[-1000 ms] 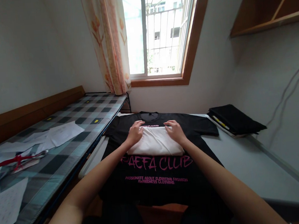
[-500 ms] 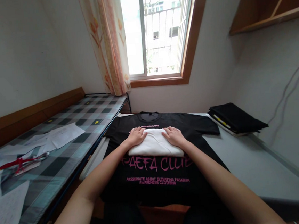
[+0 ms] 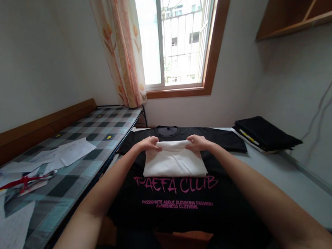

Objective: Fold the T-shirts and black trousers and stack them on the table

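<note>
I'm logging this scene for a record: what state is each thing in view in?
Left hand, gripping the cloth's far edge
Right hand, gripping the same edge
White cloth, folded, over the shirt
Black shirt, spread out, pink print up
Papers, loose on the mattress
Curtain, gathered at one side
Black case, lying flat on the table
Window, open or shut unclear

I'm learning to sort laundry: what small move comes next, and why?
Perhaps lift the folded white cloth evenly: the left hand and right hand both pinch its far edge, near opposite ends, and it covers part of the black T-shirt.
</note>
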`<action>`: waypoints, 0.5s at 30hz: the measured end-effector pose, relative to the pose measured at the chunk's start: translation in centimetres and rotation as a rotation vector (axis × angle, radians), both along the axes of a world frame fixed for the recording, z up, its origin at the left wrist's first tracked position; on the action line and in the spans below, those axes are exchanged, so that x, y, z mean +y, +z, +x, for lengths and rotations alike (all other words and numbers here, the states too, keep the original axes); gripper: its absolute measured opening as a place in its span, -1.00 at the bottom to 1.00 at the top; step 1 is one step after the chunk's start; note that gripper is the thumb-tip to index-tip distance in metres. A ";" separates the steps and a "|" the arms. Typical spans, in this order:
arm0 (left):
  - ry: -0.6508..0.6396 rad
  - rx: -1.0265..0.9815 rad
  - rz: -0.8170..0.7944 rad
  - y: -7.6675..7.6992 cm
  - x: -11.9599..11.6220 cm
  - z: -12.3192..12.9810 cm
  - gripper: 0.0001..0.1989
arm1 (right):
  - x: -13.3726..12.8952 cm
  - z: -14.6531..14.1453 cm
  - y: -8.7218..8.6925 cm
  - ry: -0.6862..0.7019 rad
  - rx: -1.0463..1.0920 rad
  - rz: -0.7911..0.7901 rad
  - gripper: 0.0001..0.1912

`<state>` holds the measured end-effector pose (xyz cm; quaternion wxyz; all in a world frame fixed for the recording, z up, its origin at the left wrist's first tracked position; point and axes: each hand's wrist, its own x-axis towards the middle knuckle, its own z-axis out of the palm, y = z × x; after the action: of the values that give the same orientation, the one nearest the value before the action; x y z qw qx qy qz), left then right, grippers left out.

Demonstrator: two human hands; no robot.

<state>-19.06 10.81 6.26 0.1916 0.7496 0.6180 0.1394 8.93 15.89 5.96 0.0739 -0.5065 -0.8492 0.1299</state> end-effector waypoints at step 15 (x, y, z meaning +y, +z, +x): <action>-0.114 0.058 0.257 -3.6 -3.2 -1.2 -0.64 | -3.2 -0.1 -2.4 0.088 -0.110 0.150 -0.68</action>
<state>-20.30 7.59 2.66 0.0837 0.8055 0.5569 0.1845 8.86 12.69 3.56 0.0590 -0.4680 -0.8808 0.0410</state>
